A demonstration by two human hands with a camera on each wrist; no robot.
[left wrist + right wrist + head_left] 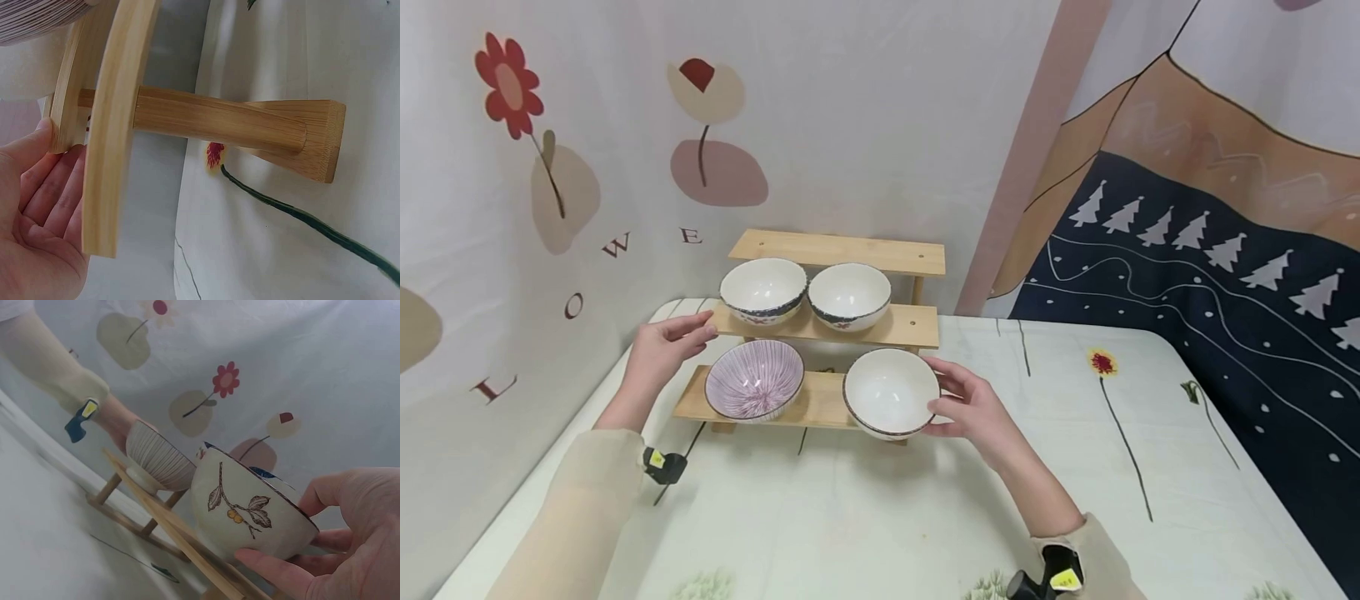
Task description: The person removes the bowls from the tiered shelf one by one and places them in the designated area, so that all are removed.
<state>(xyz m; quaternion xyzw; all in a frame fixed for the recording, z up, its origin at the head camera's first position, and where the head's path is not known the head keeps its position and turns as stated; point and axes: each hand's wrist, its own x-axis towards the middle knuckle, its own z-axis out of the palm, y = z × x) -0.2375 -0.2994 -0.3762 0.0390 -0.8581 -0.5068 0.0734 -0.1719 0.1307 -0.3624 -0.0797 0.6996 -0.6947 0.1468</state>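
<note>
A three-tier wooden rack [831,400] carries four bowls. On its lowest tier are a purple-striped bowl [755,380] at left and a white bowl with a dark rim [891,393] at right. My right hand [973,412] grips the white bowl's right side, thumb at the rim and fingers beneath; its leaf-and-berry pattern shows in the right wrist view [240,509]. My left hand [662,354] pinches the left end of the middle tier, thumb on one face and fingers behind it in the left wrist view [47,219].
Two more white bowls [763,290] [850,296] stand side by side on the middle tier. The top tier [842,252] is behind them. A pale cloth with flower prints [820,525] covers the table, and printed curtains [880,108] hang behind.
</note>
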